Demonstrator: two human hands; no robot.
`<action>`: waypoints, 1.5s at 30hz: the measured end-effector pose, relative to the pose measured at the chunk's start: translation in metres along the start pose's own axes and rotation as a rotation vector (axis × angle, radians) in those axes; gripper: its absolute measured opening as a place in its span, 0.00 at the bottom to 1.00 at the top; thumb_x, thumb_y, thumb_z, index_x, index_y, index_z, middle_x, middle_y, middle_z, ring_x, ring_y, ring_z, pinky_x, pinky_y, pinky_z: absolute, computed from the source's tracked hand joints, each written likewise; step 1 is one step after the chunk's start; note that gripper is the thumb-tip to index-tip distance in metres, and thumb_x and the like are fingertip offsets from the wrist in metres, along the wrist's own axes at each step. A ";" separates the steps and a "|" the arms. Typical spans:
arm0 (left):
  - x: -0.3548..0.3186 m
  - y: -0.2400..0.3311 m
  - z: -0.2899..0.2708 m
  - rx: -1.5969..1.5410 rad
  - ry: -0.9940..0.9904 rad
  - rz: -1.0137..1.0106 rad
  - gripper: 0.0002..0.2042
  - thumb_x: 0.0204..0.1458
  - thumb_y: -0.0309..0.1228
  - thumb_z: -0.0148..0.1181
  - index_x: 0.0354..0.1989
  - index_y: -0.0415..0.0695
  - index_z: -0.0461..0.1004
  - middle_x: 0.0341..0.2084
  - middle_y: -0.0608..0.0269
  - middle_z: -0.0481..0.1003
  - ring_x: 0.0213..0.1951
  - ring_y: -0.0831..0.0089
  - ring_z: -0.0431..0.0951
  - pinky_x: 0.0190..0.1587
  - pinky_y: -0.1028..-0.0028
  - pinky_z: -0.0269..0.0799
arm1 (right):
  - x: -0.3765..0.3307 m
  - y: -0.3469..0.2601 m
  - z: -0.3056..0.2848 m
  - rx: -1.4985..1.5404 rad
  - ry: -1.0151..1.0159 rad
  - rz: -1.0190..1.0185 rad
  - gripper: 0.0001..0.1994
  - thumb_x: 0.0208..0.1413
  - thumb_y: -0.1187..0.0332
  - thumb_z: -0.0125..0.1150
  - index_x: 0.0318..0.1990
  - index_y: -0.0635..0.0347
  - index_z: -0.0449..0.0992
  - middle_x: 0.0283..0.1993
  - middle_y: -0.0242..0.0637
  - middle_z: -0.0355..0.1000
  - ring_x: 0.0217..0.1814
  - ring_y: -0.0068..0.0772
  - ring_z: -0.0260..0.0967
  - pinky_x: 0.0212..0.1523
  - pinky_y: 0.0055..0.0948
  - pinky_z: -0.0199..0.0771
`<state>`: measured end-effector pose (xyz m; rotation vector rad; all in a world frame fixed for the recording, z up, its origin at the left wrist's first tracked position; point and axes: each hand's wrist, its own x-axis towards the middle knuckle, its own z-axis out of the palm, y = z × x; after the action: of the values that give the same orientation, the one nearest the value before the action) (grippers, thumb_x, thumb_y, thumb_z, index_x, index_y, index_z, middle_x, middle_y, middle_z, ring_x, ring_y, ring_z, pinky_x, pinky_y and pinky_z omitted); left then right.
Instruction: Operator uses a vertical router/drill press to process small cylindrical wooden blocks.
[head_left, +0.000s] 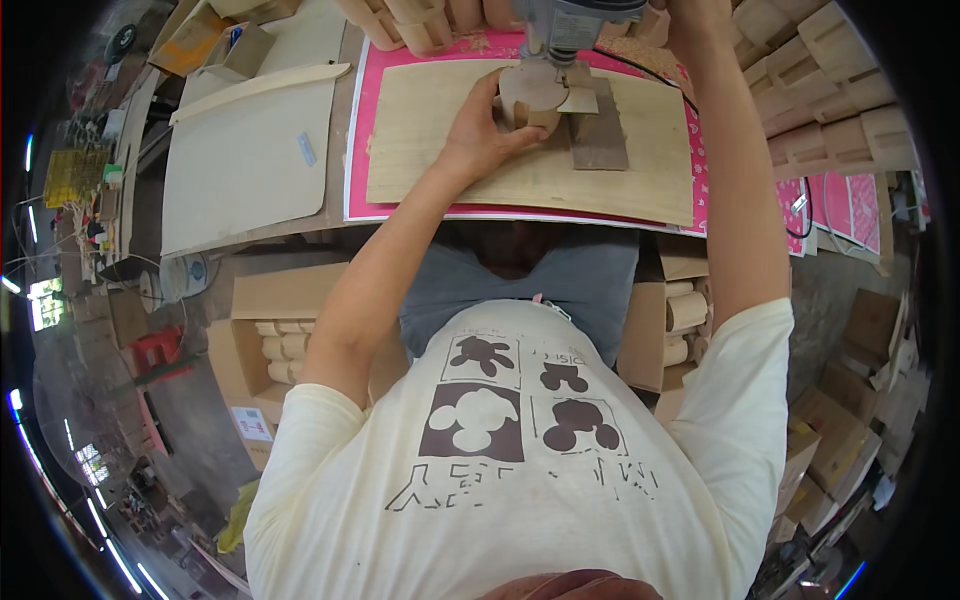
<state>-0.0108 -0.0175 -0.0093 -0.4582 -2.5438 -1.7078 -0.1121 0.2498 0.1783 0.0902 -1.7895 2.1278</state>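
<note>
My left hand [483, 138] grips a round, pale wooden piece [533, 86] from its left side, thumb below and fingers around the far side. The piece sits directly under the chuck of a grey drill press [568, 32], on a wooden board [450, 130]. Touching its right side are a small light block [582, 99] and a flat brown strip [600, 140] lying on the board. My right arm reaches up past the machine; my right hand [692, 18] is at the top edge beside the drill head, its fingers mostly out of sight.
Stacked wooden pieces [835, 90] rise at the right, and more [415, 22] stand at the back with sawdust around. A black cable [650, 68] crosses the pink table cover [360, 160]. Cardboard boxes [285, 290] of wooden cylinders flank my legs. A grey-beige panel [250, 160] lies left.
</note>
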 end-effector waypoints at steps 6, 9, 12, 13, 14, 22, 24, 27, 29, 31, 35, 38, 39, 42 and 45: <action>-0.002 -0.002 -0.002 -0.040 0.016 0.046 0.49 0.51 0.40 0.89 0.80 0.43 0.66 0.67 0.49 0.77 0.66 0.56 0.79 0.68 0.60 0.77 | -0.007 -0.026 0.012 -0.140 -0.085 -0.016 0.19 0.78 0.46 0.60 0.41 0.48 0.83 0.31 0.22 0.73 0.27 0.18 0.64 0.27 0.22 0.57; 0.003 0.002 0.007 -0.037 -0.004 0.061 0.49 0.51 0.40 0.88 0.80 0.43 0.66 0.67 0.49 0.77 0.66 0.55 0.79 0.68 0.59 0.78 | -0.025 -0.041 -0.006 -0.225 -0.082 -0.104 0.19 0.79 0.47 0.60 0.41 0.51 0.83 0.31 0.22 0.72 0.29 0.18 0.65 0.28 0.22 0.58; -0.004 -0.003 -0.006 0.030 0.031 0.052 0.49 0.51 0.40 0.88 0.80 0.43 0.66 0.66 0.48 0.77 0.66 0.55 0.80 0.68 0.59 0.78 | -0.072 -0.057 0.022 -0.267 -0.068 -0.168 0.19 0.79 0.49 0.60 0.41 0.53 0.83 0.32 0.22 0.72 0.30 0.17 0.66 0.29 0.23 0.60; -0.003 -0.003 -0.005 0.057 0.043 0.078 0.49 0.51 0.40 0.88 0.80 0.43 0.66 0.66 0.48 0.77 0.65 0.54 0.80 0.68 0.59 0.78 | -0.081 -0.063 0.026 -0.313 -0.015 -0.192 0.20 0.80 0.49 0.59 0.40 0.54 0.82 0.32 0.22 0.72 0.31 0.17 0.66 0.29 0.23 0.61; -0.003 -0.002 -0.004 0.054 0.042 0.080 0.49 0.51 0.40 0.88 0.80 0.43 0.66 0.66 0.48 0.77 0.65 0.54 0.80 0.68 0.59 0.78 | -0.082 -0.056 0.015 -0.316 -0.013 -0.194 0.20 0.80 0.49 0.59 0.40 0.54 0.82 0.32 0.22 0.72 0.31 0.17 0.66 0.29 0.23 0.61; -0.001 0.006 -0.001 -0.004 -0.001 0.023 0.49 0.51 0.39 0.88 0.80 0.41 0.66 0.66 0.48 0.77 0.66 0.54 0.80 0.69 0.59 0.78 | -0.146 0.009 -0.018 -0.238 -0.053 -0.510 0.16 0.84 0.62 0.53 0.60 0.65 0.83 0.58 0.39 0.85 0.50 0.23 0.78 0.48 0.27 0.78; -0.001 0.007 -0.001 0.005 0.000 0.023 0.49 0.51 0.39 0.88 0.80 0.42 0.66 0.67 0.47 0.77 0.66 0.54 0.80 0.69 0.59 0.78 | -0.143 0.012 -0.019 -0.215 -0.050 -0.510 0.17 0.84 0.62 0.54 0.60 0.65 0.83 0.58 0.39 0.85 0.51 0.23 0.78 0.49 0.27 0.77; -0.002 0.007 -0.002 0.020 0.009 0.037 0.48 0.51 0.39 0.88 0.80 0.42 0.66 0.67 0.47 0.77 0.68 0.53 0.79 0.70 0.59 0.77 | -0.118 0.002 -0.020 -0.242 -0.040 -0.452 0.17 0.83 0.59 0.56 0.60 0.64 0.84 0.58 0.37 0.85 0.53 0.22 0.79 0.48 0.27 0.77; -0.003 0.007 -0.005 0.026 0.021 0.050 0.48 0.51 0.39 0.88 0.79 0.42 0.66 0.68 0.47 0.77 0.68 0.53 0.79 0.71 0.58 0.76 | -0.093 -0.024 -0.006 -0.290 -0.035 -0.396 0.18 0.83 0.57 0.56 0.60 0.63 0.84 0.58 0.36 0.85 0.53 0.22 0.79 0.48 0.27 0.76; -0.009 0.003 -0.012 0.042 0.050 0.038 0.48 0.51 0.38 0.88 0.80 0.43 0.67 0.68 0.47 0.77 0.69 0.53 0.78 0.72 0.58 0.75 | -0.070 -0.047 0.029 -0.286 -0.001 -0.256 0.19 0.81 0.50 0.59 0.39 0.53 0.82 0.33 0.23 0.73 0.32 0.17 0.67 0.31 0.23 0.62; 0.000 0.018 0.001 0.057 0.008 0.048 0.48 0.51 0.39 0.88 0.80 0.44 0.68 0.68 0.48 0.77 0.69 0.54 0.78 0.72 0.59 0.75 | 0.003 -0.024 -0.014 -0.243 -0.140 -0.127 0.20 0.81 0.48 0.59 0.43 0.52 0.85 0.35 0.23 0.76 0.33 0.16 0.69 0.34 0.22 0.64; -0.003 0.016 -0.003 0.004 0.012 0.030 0.48 0.51 0.39 0.88 0.80 0.44 0.68 0.68 0.49 0.77 0.68 0.55 0.79 0.71 0.59 0.75 | 0.004 -0.015 -0.004 -0.215 -0.175 0.007 0.20 0.80 0.47 0.59 0.46 0.52 0.86 0.36 0.23 0.76 0.32 0.16 0.68 0.33 0.22 0.63; -0.006 0.015 -0.006 0.008 0.019 0.020 0.48 0.50 0.39 0.88 0.80 0.44 0.68 0.67 0.49 0.77 0.67 0.55 0.79 0.71 0.59 0.76 | -0.008 -0.015 0.002 -0.145 -0.099 0.012 0.20 0.80 0.46 0.59 0.48 0.52 0.86 0.36 0.23 0.77 0.32 0.16 0.68 0.32 0.23 0.63; -0.010 0.015 -0.011 0.021 0.034 -0.001 0.48 0.50 0.39 0.89 0.79 0.42 0.68 0.67 0.49 0.77 0.65 0.56 0.80 0.69 0.60 0.77 | -0.013 0.016 -0.026 -0.061 -0.031 0.045 0.20 0.81 0.49 0.58 0.55 0.55 0.85 0.46 0.28 0.81 0.41 0.18 0.72 0.38 0.24 0.68; -0.017 0.009 -0.008 0.055 0.087 -0.004 0.48 0.50 0.39 0.89 0.78 0.40 0.68 0.66 0.49 0.76 0.63 0.55 0.80 0.66 0.60 0.78 | -0.039 0.067 -0.074 -0.156 -0.006 0.086 0.20 0.82 0.51 0.58 0.60 0.58 0.85 0.54 0.31 0.84 0.47 0.21 0.76 0.44 0.25 0.73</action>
<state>0.0067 -0.0256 -0.0011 -0.3678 -2.5240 -1.6170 -0.0834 0.3033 0.0901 -0.0204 -1.9886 2.0379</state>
